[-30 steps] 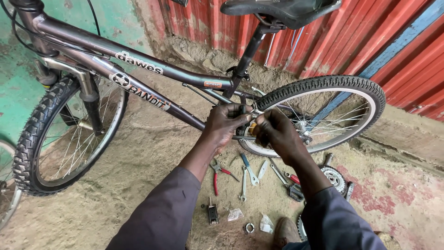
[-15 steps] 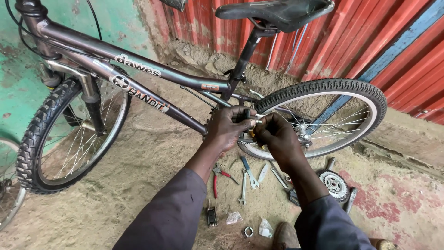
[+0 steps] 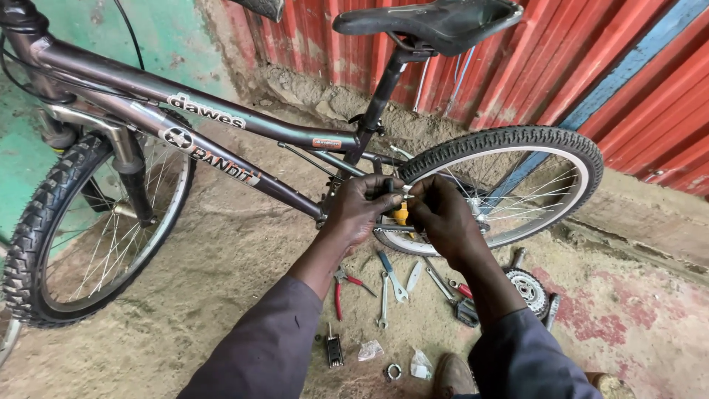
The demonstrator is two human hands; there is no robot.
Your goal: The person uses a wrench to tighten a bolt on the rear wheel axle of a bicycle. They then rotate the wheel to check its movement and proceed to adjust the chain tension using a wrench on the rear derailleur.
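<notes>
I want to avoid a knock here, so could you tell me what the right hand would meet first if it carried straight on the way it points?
The right hand points up-left, toward the left hand; their fingers already nearly touch at a small part near the frame. The left hand looks first in line, though depth is unclear.
</notes>
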